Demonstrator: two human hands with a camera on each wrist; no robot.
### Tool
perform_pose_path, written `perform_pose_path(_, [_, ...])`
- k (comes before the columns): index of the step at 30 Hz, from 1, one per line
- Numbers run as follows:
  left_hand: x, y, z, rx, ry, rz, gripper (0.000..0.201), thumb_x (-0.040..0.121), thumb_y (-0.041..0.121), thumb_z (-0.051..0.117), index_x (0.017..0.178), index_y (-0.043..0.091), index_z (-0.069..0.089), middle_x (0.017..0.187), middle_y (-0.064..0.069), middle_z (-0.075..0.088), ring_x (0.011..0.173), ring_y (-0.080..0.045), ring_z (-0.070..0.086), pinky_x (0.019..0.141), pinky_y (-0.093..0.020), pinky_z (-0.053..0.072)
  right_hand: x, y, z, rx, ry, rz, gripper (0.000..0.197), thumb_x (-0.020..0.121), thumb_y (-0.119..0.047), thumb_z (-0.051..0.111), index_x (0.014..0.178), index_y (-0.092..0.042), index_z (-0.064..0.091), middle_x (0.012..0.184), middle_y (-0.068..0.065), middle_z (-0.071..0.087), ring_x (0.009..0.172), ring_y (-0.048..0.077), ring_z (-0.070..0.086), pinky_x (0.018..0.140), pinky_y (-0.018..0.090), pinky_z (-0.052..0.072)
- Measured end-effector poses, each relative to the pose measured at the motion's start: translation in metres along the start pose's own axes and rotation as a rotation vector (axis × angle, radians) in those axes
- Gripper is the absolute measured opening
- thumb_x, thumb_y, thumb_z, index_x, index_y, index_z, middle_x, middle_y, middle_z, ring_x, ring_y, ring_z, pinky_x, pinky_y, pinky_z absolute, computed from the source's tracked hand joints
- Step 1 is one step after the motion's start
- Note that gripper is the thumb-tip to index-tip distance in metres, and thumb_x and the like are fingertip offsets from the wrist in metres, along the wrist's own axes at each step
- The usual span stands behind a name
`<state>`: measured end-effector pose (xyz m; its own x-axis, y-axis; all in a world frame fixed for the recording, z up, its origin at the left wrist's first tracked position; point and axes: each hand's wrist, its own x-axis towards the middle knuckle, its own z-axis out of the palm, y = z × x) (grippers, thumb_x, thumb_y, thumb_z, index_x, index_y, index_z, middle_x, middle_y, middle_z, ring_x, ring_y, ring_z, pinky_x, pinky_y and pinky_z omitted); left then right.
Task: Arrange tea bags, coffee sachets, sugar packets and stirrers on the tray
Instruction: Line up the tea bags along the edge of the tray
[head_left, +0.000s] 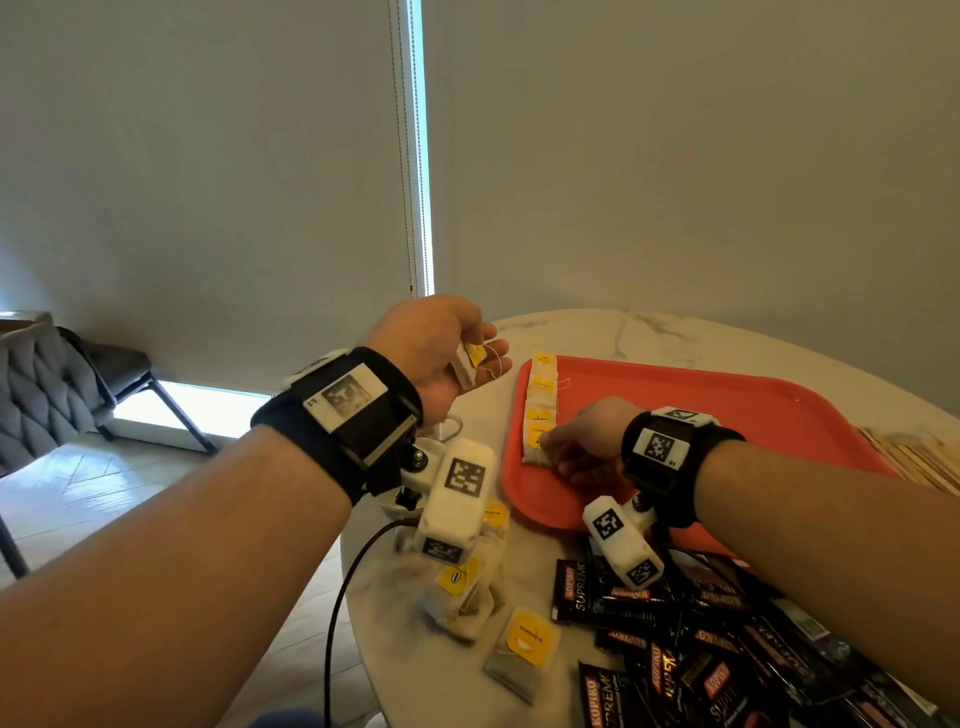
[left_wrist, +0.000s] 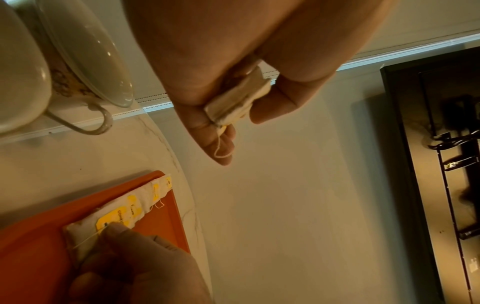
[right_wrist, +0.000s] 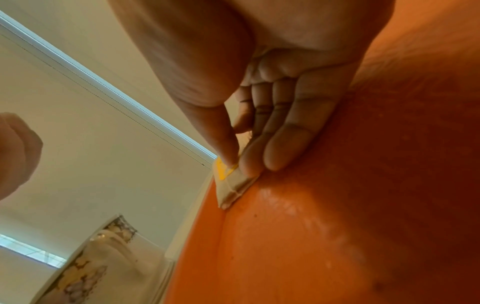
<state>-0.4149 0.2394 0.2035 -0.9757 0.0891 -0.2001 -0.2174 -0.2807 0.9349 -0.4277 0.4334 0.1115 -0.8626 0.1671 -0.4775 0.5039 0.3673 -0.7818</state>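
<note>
A red tray (head_left: 727, 410) lies on the marble table (head_left: 649, 332). Along its left edge runs a row of tea bags (head_left: 542, 387) with yellow tags. My right hand (head_left: 550, 449) is low on the tray and pinches the nearest tea bag (head_left: 534, 441) of that row between thumb and fingertips; the right wrist view shows that pinch (right_wrist: 237, 164) on the tea bag (right_wrist: 231, 191). My left hand (head_left: 483, 358) hovers left of the tray's far corner and holds another tea bag (head_left: 470, 364), its string dangling. In the left wrist view this hand (left_wrist: 233, 115) grips the folded bag (left_wrist: 239, 96).
Loose tea bags (head_left: 467, 587) lie on the table in front of the tray. A heap of black coffee sachets (head_left: 675, 623) fills the near right. Wooden stirrers (head_left: 914, 457) lie right of the tray. A cup (left_wrist: 20, 72) and saucer (left_wrist: 88, 51) stand beside the tray's left edge.
</note>
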Motion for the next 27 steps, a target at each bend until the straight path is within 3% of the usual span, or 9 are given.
perform_pose_path(7, [-0.012,-0.005,0.014,-0.141,-0.040,-0.008,0.040,0.094,-0.014,0.039,0.129,0.001,0.053,0.117,-0.021,0.065,0.104,-0.037,0.071,0.078,-0.046,0.064,-0.008,0.003,-0.007,0.063,-0.026,0.038,0.025,0.096,-0.025,0.070,0.088,-0.001,0.071,0.066,0.009,0.071,0.057,0.019,0.066,0.056,0.029,0.055])
perform_pose_path(16, [-0.021,-0.025,0.033,-0.157,-0.092,-0.020,0.035,0.096,-0.019,0.038,0.114,0.007,0.054,0.123,-0.022,0.068,0.113,-0.039,0.070,0.101,-0.057,0.056,-0.028,0.001,-0.010,0.065,-0.015,-0.020,0.021,0.100,-0.023,0.063,0.091,-0.004,0.064,0.079,0.011,0.067,0.061,0.020,0.061,0.059,0.031,0.051])
perform_pose_path(20, [-0.018,-0.033,0.034,-0.189,-0.122,-0.010,0.033,0.098,-0.017,0.042,0.115,0.009,0.055,0.125,-0.021,0.069,0.113,-0.037,0.069,0.088,-0.049,0.062,-0.041,-0.015,-0.028,0.178,0.072,-0.269,0.022,0.096,-0.029,0.068,0.090,-0.008,0.066,0.084,0.009,0.070,0.061,0.019,0.060,0.057,0.028,0.047])
perform_pose_path(23, [-0.017,-0.037,0.036,-0.207,-0.099,0.032,0.028,0.101,-0.011,0.050,0.120,0.009,0.057,0.119,-0.017,0.073,0.098,-0.032,0.076,0.074,-0.043,0.065,-0.059,-0.028,-0.041,0.300,0.075,-0.460,0.026,0.093,-0.038,0.070,0.088,-0.012,0.067,0.078,0.006,0.068,0.059,0.017,0.057,0.056,0.029,0.045])
perform_pose_path(27, [-0.018,-0.039,0.040,-0.197,-0.091,0.124,0.028,0.100,-0.005,0.059,0.125,0.008,0.060,0.110,-0.010,0.077,0.085,-0.024,0.080,0.069,-0.035,0.063,-0.080,-0.030,-0.048,0.157,0.060,-0.554,0.033,0.083,-0.047,0.079,0.092,-0.016,0.074,0.081,0.002,0.070,0.067,0.014,0.060,0.057,0.030,0.048])
